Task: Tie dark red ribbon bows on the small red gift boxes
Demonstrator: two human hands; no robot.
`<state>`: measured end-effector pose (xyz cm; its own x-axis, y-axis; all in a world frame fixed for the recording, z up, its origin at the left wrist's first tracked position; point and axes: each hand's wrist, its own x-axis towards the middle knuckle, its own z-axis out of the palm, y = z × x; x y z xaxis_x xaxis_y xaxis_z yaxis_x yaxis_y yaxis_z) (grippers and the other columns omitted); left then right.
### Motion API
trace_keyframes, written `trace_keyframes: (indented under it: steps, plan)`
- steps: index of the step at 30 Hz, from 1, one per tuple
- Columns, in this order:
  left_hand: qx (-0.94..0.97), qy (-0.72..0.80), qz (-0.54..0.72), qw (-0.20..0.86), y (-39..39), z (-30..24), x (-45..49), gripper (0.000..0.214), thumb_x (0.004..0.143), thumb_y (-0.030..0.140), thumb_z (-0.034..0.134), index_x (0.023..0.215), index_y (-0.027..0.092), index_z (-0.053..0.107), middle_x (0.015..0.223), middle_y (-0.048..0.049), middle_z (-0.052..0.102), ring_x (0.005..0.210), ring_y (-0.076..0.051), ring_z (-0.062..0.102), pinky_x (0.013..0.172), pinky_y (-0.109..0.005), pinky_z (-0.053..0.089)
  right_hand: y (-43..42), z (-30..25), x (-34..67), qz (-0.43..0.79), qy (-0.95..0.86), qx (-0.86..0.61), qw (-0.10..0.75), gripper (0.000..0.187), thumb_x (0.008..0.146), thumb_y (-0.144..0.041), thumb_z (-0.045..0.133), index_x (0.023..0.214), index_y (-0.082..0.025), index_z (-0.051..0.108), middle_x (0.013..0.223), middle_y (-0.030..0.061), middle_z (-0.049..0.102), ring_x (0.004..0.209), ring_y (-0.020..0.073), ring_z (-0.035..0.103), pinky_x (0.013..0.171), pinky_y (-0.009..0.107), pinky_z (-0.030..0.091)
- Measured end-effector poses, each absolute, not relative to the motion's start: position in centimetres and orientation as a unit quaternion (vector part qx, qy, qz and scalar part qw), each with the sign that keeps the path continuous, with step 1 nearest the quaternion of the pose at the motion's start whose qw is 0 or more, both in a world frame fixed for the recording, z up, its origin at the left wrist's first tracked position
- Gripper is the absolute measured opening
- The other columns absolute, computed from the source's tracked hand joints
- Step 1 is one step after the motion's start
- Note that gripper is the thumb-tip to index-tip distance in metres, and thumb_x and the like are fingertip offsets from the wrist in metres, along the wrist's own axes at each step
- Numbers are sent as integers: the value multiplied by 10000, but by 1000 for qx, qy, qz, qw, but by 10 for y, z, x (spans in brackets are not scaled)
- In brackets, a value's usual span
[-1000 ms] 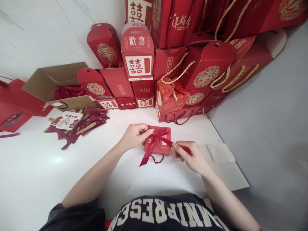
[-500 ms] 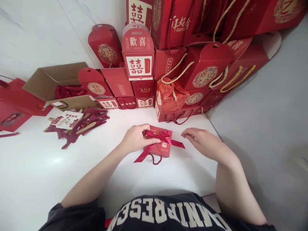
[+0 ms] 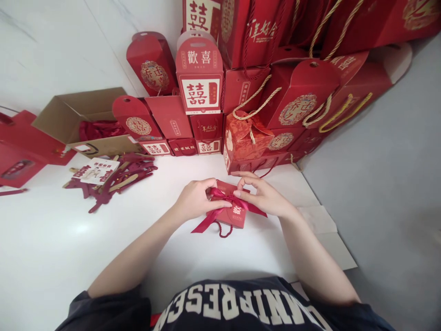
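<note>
In front of me a small red gift box point(image 3: 237, 219) lies on the white table, with a dark red cord handle point(image 3: 224, 233) hanging toward me. A shiny crimson ribbon point(image 3: 207, 221) is tied in a bow across its top, its tails spreading to both sides. My left hand point(image 3: 195, 200) is closed on the left part of the bow, thumb laid over the ribbon. From the right, my right hand point(image 3: 263, 195) pinches the bow's right loop between thumb and index finger, its other fingers held out. The fingers partly cover the bow.
Stacked red gift boxes point(image 3: 200, 96) with rope handles rise behind the work area. Left of them stand an open cardboard box point(image 3: 99, 103) with red material inside and a pile of dark red pieces point(image 3: 127, 177) topped by a white card point(image 3: 99, 171). A grey wall point(image 3: 389, 184) bounds the right.
My right hand has moved left from beside the box onto the bow and closed on its right loop. My left hand stays on the bow.
</note>
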<state>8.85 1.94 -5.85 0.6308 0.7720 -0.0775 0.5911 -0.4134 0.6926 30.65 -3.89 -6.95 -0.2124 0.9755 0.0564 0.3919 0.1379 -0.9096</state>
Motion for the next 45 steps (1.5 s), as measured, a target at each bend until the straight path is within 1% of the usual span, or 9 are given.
trace_keyframes:
  steps: [6, 14, 22, 28, 32, 35, 37, 41, 45]
  plan:
    - [829, 405, 130, 362, 20, -57, 89, 490, 659, 615, 705, 677, 179, 484, 579, 51, 499, 543, -102, 411, 520, -213, 281, -40, -67, 305, 468, -664, -467, 350, 297, 892, -365, 589, 660, -186, 638, 1310, 87, 573, 1349, 217, 410, 1111, 423, 288]
    - [814, 401, 137, 397, 22, -59, 89, 488, 631, 617, 727, 689, 164, 555, 588, 53, 514, 549, -94, 408, 525, -211, 300, -42, -82, 312, 452, -662, -451, 393, 276, 896, -365, 589, 687, -189, 630, 1339, 66, 529, 1266, 206, 492, 1090, 416, 327]
    - [760, 387, 176, 492, 25, -71, 90, 466, 576, 518, 808, 681, 140, 557, 553, 74, 446, 522, -69, 339, 490, -194, 278, -41, -93, 311, 454, -659, -426, 423, 317, 902, -400, 566, 676, -179, 594, 1261, 90, 558, 1183, 234, 535, 1039, 437, 376]
    - [690, 359, 197, 597, 25, -78, 91, 400, 590, 408, 829, 738, 132, 580, 616, 55, 516, 543, -69, 416, 522, -191, 340, -43, -96, 310, 451, -647, -427, 442, 329, 894, -417, 576, 667, -180, 591, 1249, 84, 550, 1140, 219, 550, 1029, 413, 382]
    - [681, 353, 207, 607, 24, -76, 91, 362, 602, 348, 831, 704, 135, 556, 622, 53, 526, 555, -67, 439, 535, -186, 358, -41, -101, 311, 452, -643, -415, 459, 324, 893, -423, 577, 679, -184, 615, 1243, 79, 538, 1181, 217, 527, 1043, 392, 368]
    - [676, 352, 218, 610, 25, -79, 90, 378, 595, 342, 835, 677, 138, 527, 611, 56, 518, 549, -64, 436, 532, -186, 359, -39, -106, 311, 472, -625, -410, 468, 335, 885, -448, 580, 676, -189, 617, 1247, 73, 531, 1167, 214, 533, 1020, 380, 389]
    - [663, 348, 231, 621, 26, -83, 90, 393, 632, 382, 809, 645, 142, 497, 594, 57, 502, 536, -62, 428, 523, -188, 353, -38, -108, 311, 485, -614, -415, 465, 354, 877, -471, 582, 666, -188, 611, 1248, 72, 530, 1153, 215, 538, 991, 372, 411]
    - [618, 357, 256, 652, 27, -92, 91, 463, 786, 494, 653, 570, 156, 421, 493, 57, 426, 450, -55, 367, 456, -196, 283, -37, -108, 311, 495, -615, -405, 461, 349, 884, -452, 581, 669, -179, 608, 1218, 74, 543, 1126, 211, 549, 957, 362, 425]
    - [560, 365, 272, 692, 26, -97, 93, 499, 797, 503, 637, 544, 170, 366, 436, 67, 369, 390, -46, 306, 416, -203, 238, -35, -107, 311, 491, -631, -389, 458, 331, 898, -403, 577, 662, -173, 604, 1193, 80, 557, 1123, 217, 553, 966, 376, 417]
